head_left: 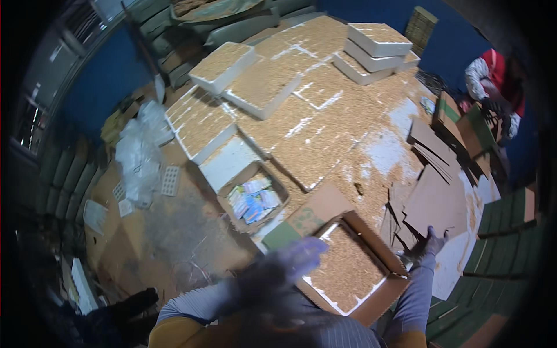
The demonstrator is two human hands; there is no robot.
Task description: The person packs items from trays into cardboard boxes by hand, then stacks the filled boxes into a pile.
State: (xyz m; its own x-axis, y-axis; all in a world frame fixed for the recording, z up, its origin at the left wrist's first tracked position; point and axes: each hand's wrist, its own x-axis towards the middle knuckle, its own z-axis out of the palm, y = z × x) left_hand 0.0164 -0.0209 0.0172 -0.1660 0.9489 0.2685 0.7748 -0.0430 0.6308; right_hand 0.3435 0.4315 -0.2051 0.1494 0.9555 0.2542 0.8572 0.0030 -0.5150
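An upright cardboard box [399,282] stands close in front of me, its flaps spread. Inside it sits a white foam tray [358,302] full of wood shavings [347,267]. My left hand [301,255], gloved and blurred, hovers at the box's left edge with its fingers stretched out. To the right of the box, my gloved right hand [432,241] reaches to the near edge of a stack of flat cardboard sheets [438,200]. Its fingers look spread; whether they press on the top sheet is hard to tell.
A small carton of colourful packets [253,200] lies beyond my left hand. Shavings-filled foam trays [380,39] cover the far table, some stacked. Clear plastic bags [139,156] lie at left. A co-worker in a red vest [493,72] handles green-and-brown boxes [458,124] at far right. Green cartons [505,255] line the right.
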